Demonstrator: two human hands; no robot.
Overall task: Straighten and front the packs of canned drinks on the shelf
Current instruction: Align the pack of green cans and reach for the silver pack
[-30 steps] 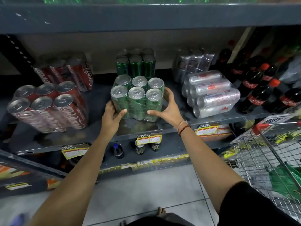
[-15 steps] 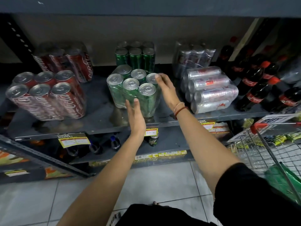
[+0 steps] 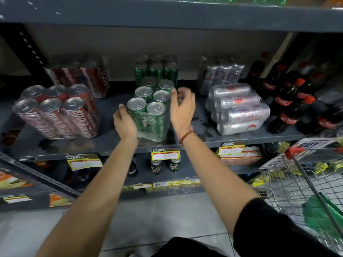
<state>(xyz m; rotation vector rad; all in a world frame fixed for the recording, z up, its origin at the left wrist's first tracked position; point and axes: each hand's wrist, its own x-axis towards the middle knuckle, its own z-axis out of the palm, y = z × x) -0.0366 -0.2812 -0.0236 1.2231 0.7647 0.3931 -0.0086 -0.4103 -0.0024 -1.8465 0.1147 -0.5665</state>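
Note:
A shrink-wrapped pack of green cans [image 3: 150,119] stands upright at the shelf [image 3: 92,145] front, its narrow two-can end facing me. My left hand [image 3: 125,123] presses on its left front corner. My right hand [image 3: 182,108] hovers by its right side with fingers spread and curled, blurred. Another green pack [image 3: 156,69] stands behind it. To the left, one red cola pack [image 3: 57,112] leans at the front and a second [image 3: 81,75] leans behind it. On the right a silver can pack [image 3: 239,108] lies on its side, with another silver pack [image 3: 220,73] upright behind.
Dark cola bottles [image 3: 289,102] with red caps fill the shelf's right end. A wire shopping cart [image 3: 306,182] stands at the lower right. Yellow price tags [image 3: 165,154] hang on the shelf edge, with loose cans on the shelf below.
The green pack has been turned from its wide three-can face to its narrow end facing me. My left hand went from the front to the left side; my right hand came off the pack's top.

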